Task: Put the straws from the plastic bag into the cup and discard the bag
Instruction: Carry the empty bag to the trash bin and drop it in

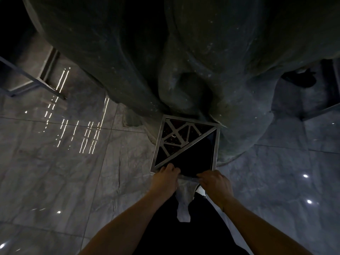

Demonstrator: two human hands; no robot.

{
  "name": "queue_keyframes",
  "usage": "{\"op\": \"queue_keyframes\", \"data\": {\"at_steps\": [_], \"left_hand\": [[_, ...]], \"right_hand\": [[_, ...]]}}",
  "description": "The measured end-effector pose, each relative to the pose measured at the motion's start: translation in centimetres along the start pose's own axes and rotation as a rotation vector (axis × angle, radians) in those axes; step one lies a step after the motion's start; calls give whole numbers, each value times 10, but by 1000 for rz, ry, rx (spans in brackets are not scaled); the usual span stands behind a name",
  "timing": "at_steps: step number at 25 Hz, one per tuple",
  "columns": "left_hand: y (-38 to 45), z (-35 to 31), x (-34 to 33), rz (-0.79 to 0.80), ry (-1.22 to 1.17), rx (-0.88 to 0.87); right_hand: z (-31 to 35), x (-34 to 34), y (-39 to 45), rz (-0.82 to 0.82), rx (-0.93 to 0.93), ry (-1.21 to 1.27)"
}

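Observation:
A square waste bin [217, 144] with a metal-framed top stands on the floor just ahead of me; half of its top is a lattice and the other half is a dark opening. My left hand [167, 179] and my right hand [215, 183] are both at the bin's near rim, fingers closed on a crumpled clear plastic bag [182, 207]. The bag stretches between my hands and hangs down below them. No straws and no cup are in view.
A large dark rounded stone mass [184, 52] rises right behind the bin. Glossy grey marble floor tiles [64, 172] lie all around. A metal frame [36, 83] stands at the far left, and another dark frame [320, 111] at the far right.

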State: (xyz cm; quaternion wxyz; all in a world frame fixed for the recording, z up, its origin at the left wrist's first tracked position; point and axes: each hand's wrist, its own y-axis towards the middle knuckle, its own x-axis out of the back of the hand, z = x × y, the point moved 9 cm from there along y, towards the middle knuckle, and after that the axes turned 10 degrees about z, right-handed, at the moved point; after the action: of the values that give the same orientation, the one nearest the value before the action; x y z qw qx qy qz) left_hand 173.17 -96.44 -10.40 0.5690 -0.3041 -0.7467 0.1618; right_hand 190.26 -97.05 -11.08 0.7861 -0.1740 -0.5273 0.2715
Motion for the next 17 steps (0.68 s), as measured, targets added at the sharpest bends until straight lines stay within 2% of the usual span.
{"op": "queue_keyframes", "data": {"at_steps": [3,8,17], "left_hand": [[3,7,-2,-15,-10,24],[1,27,-7,0,-175,99],[-40,63,-6,-96,-447,377]], "right_hand": [[0,-4,-2,37,24,26],[1,0,-2,112,40,-3],[12,16,-2,212,180,-40]]}}
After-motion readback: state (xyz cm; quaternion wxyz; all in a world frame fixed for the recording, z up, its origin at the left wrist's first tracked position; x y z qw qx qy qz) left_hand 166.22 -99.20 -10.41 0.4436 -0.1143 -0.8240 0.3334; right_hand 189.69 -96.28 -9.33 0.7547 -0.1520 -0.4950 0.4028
